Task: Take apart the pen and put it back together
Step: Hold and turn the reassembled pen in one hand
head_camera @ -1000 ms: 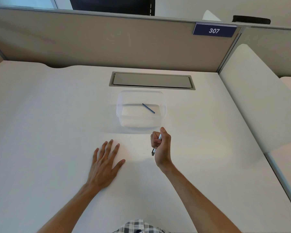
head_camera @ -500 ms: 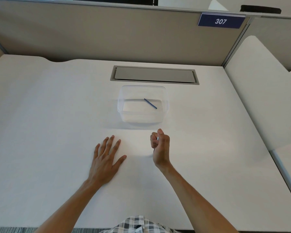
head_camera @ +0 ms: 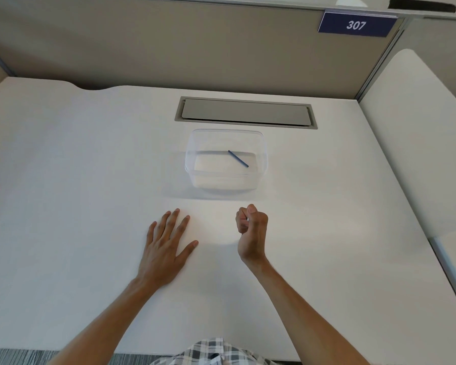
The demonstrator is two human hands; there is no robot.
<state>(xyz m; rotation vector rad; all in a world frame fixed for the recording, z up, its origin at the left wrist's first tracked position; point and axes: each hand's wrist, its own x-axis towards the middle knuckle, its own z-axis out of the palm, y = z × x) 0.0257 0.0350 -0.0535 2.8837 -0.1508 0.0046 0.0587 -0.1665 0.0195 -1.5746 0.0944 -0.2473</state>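
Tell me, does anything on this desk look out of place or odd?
Only one thing: a thin blue rod, perhaps a pen's refill, lies slantwise alone in the clear container. The right hand is fisted, a white sliver showing inside; the left hand rests flat.

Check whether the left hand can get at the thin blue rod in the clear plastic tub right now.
Probably yes: the left hand lies flat and holds nothing, the clear plastic tub has no lid, and nothing stands between them. The thin blue rod lies bare inside.
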